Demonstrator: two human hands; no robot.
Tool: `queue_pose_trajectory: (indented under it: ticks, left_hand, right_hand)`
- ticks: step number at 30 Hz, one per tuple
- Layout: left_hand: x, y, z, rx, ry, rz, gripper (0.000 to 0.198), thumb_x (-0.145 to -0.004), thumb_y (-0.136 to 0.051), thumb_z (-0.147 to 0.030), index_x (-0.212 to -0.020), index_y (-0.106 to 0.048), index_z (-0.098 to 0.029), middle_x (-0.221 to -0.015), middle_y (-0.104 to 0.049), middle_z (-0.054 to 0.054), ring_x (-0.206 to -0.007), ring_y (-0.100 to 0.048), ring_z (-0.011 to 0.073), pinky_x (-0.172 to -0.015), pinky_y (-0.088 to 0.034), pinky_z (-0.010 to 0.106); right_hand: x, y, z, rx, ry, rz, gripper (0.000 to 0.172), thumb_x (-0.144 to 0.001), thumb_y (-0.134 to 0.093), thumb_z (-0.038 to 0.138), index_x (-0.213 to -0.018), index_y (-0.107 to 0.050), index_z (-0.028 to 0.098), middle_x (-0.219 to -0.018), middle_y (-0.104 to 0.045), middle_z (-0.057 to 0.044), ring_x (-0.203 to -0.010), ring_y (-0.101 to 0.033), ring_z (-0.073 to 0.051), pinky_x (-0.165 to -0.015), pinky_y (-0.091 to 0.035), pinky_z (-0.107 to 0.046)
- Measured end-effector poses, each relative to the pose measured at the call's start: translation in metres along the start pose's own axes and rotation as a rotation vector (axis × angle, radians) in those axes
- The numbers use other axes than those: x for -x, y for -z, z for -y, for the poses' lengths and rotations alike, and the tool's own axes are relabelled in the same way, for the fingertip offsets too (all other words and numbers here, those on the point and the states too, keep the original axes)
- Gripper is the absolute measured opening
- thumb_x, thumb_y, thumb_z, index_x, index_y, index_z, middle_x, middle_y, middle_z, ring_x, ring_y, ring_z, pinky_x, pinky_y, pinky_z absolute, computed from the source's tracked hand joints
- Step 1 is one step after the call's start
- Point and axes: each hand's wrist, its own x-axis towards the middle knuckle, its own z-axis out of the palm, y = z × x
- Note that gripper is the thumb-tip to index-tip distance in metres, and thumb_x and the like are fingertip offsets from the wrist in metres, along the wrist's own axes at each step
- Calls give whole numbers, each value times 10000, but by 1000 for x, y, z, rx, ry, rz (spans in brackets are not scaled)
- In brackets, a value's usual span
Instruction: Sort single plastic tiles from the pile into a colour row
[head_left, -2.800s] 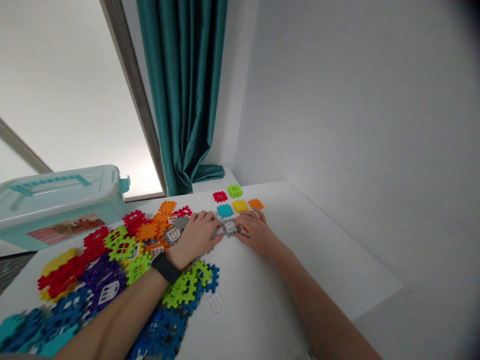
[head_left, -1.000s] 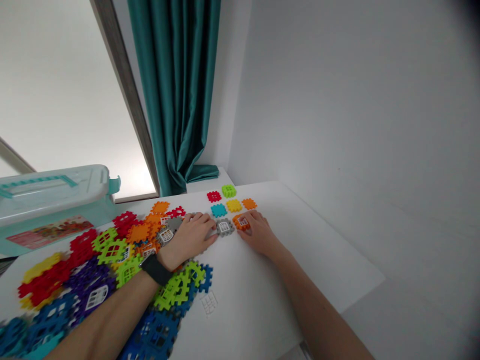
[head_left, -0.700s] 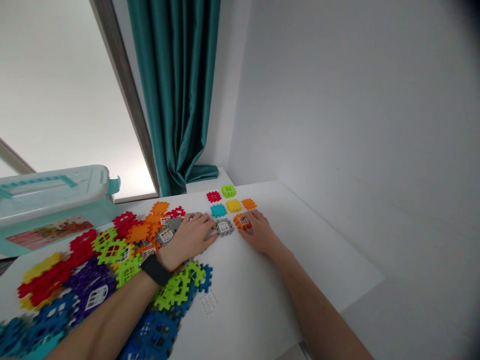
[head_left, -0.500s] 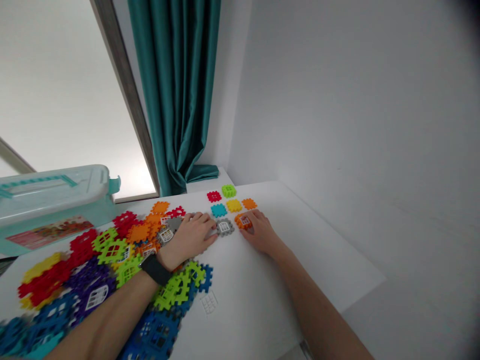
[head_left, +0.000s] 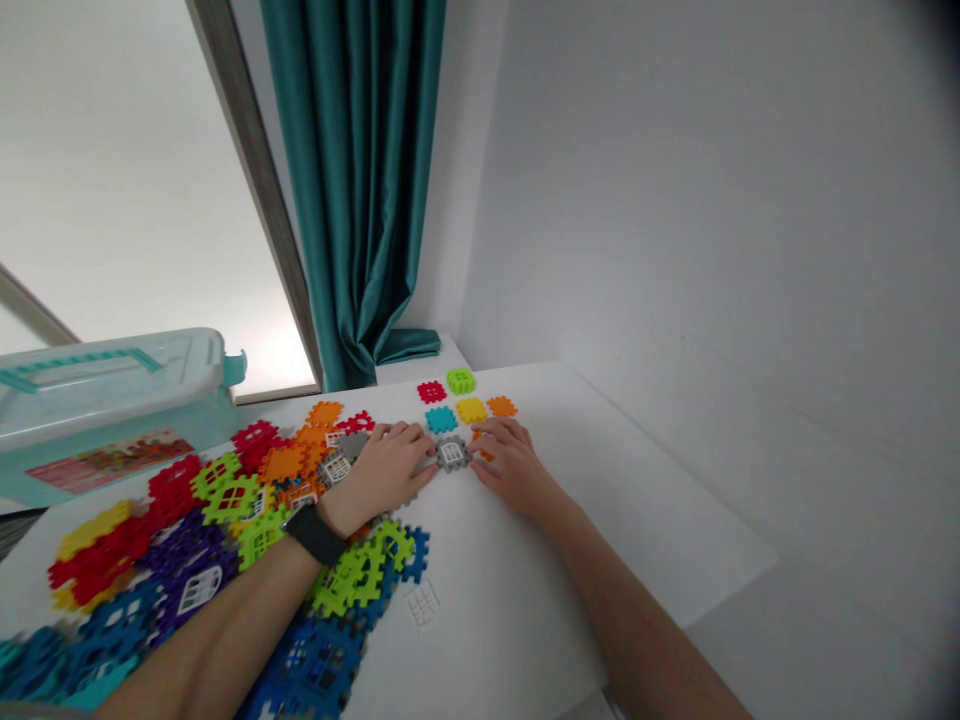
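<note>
Left grip [head_left: 382, 468], a bare hand with a black watch strap [head_left: 315, 533], sits up against a grey plastic waffle tile [head_left: 452, 454], fingers bent, maybe just touching. Right grip [head_left: 510, 465] looks flat, fingers over an orange tile [head_left: 480, 447], most of it hidden. Grey tile on the white table [head_left: 615, 490], right between both hands. No clear pinch on either side, so open or closed — hard to tell.

Five small tiles already set apart in two short rows: a red tile [head_left: 431, 392] and a green tile [head_left: 461, 381] up top, a teal tile [head_left: 441, 419], a yellow tile [head_left: 472, 410] and a small orange tile [head_left: 501, 406] below. Big messy heap of tiles [head_left: 225, 500] on the left — far more there than in the rows. Part of the heap cut off by the bottom edge, part under the left arm [head_left: 217, 630]. Cloudy blue-green plastic box [head_left: 112, 395] behind it, inside too hard to see.
</note>
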Motion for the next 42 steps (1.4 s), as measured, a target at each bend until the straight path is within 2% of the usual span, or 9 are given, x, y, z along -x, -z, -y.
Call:
queue_pose_trajectory:
  ticks: [9, 26, 35, 42]
  left_hand:
    - [0, -7, 4, 6, -96, -41, 176, -1016, -511, -303, -995, -680, -259, -1108, -642, 40, -1059, -563, 243, -899, -360, 421]
    - [1, -6, 2, 10, -80, -24, 166, -999, -530, -324, -1028, -683, -268, -1123, -628, 48, -1078, -546, 253, -922, -364, 429]
    - [0, -6, 4, 19, -74, -27, 176, -995, -532, -323, -993, -695, -258, -1105, -628, 53, -1057, -550, 253, -909, -368, 424]
    - [0, -4, 1, 13, -81, -19, 197, -1000, -521, -328, -977, -706, -264, -1094, -627, 52, -1046, -549, 248, -919, -366, 414]
  right_hand:
    - [-3, 1, 6, 8, 21, 23, 132, -868, -664, 141, -912, -716, 254, -1180, -695, -59, -1191, -545, -270, -1051, -400, -456]
    - [-3, 1, 3, -33, -22, 57, 131, -863, -661, 130, -905, -698, 249, -1120, -697, -50, -1147, -554, -250, -1027, -392, -437]
    - [-3, -1, 0, 31, -10, 25, 176, -842, -669, 135, -979, -696, 241, -1229, -637, -105, -1222, -515, -289, -1054, -415, -479]
    - [-4, 0, 2, 108, 5, 1, 118, -832, -683, 139, -901, -699, 233, -1279, -614, -109, -1268, -489, -311, -1076, -428, -520]
